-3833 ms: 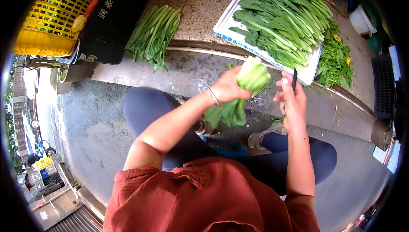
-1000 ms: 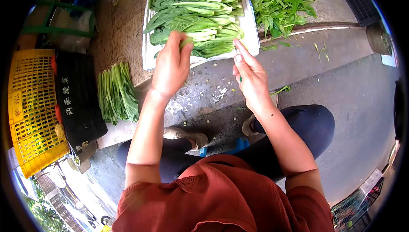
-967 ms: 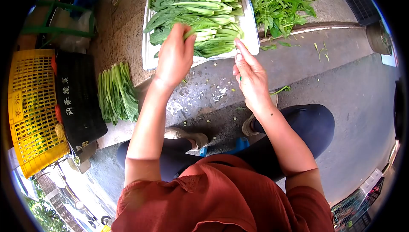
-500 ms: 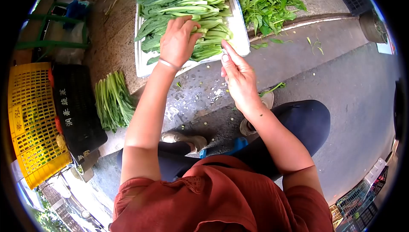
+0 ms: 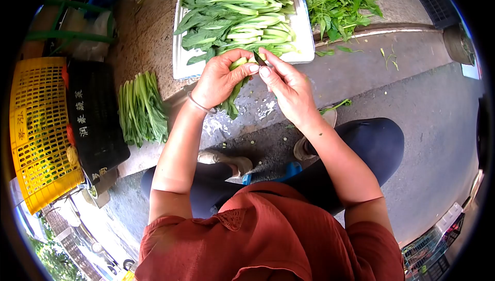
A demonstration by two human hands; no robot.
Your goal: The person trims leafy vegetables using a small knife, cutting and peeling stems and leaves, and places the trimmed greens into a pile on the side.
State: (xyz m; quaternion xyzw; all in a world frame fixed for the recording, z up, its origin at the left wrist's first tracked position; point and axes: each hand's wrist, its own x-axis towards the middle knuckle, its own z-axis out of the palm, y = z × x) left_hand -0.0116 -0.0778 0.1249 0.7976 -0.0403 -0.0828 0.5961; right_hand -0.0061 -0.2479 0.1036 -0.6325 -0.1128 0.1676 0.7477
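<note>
My left hand (image 5: 220,78), with a bangle at its wrist, is closed around a stalk of choy sum (image 5: 230,103) whose leaves hang below the palm. Between the fingers of my right hand (image 5: 292,89) is a small knife (image 5: 259,59), its dark blade at the cut end of the stalk. The two hands meet just in front of a white tray (image 5: 305,55). Rows of choy sum (image 5: 247,10) lie in that tray, leaves to the left and pale stems to the right. The knife's handle is hidden in my right hand.
Left of my arms lies a bunch of greens (image 5: 142,108) beside a black crate (image 5: 97,121) and a yellow crate (image 5: 44,131). A heap of loose leaves (image 5: 335,5) sits right of the tray. Small cut bits dot the ground near my shoes (image 5: 227,161).
My left hand has come back from the tray toward me with a choy sum stalk in it. It now meets my right hand and the knife. The view has shifted slightly.
</note>
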